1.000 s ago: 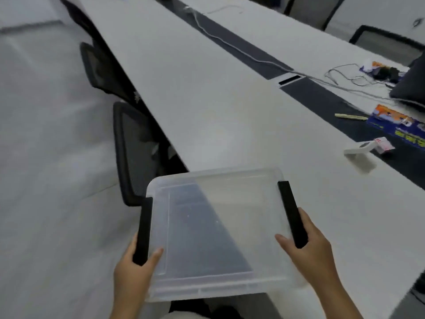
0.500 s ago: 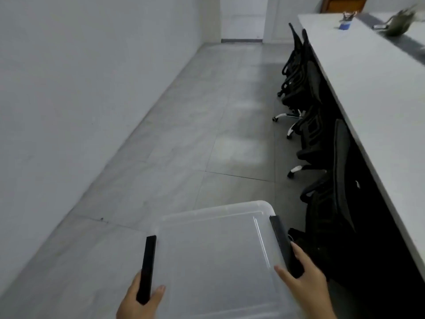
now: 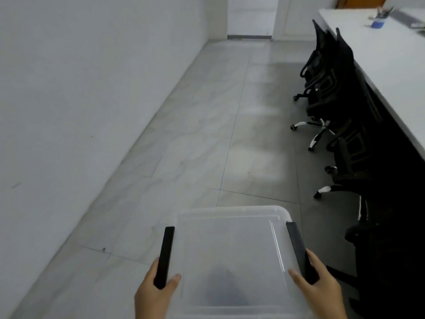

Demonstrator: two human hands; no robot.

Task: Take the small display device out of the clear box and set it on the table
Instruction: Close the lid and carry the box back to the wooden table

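1. A plain grey wall (image 3: 69, 100) fills the left side, meeting a grey tiled floor (image 3: 207, 146) that runs back to a pale doorway.
2. The left hand (image 3: 154, 293) is closed on the black clip handle (image 3: 164, 256) on the left edge of the clear box (image 3: 230, 249), thumb lying on the lid and fingers wrapped under the edge.
3. The clear box is held level between the two hands, over the floor and well apart from the worktop; its translucent lid is on.
4. A blurred dark shape (image 3: 226, 288) shows through the lid near the close end, between the two hands; whether it is the small display device cannot be told.
5. The right hand (image 3: 322, 288) grips the black clip handle (image 3: 299, 249) on the right edge in the same way, thumb on the lid.
6. Black office chairs (image 3: 333, 88) on wheeled bases stand in a row along the worktop.
7. The white worktop (image 3: 379, 54) runs down the right side, with a blue cup (image 3: 377, 20) at its far end.
8. No brand, label or writing can be read anywhere.
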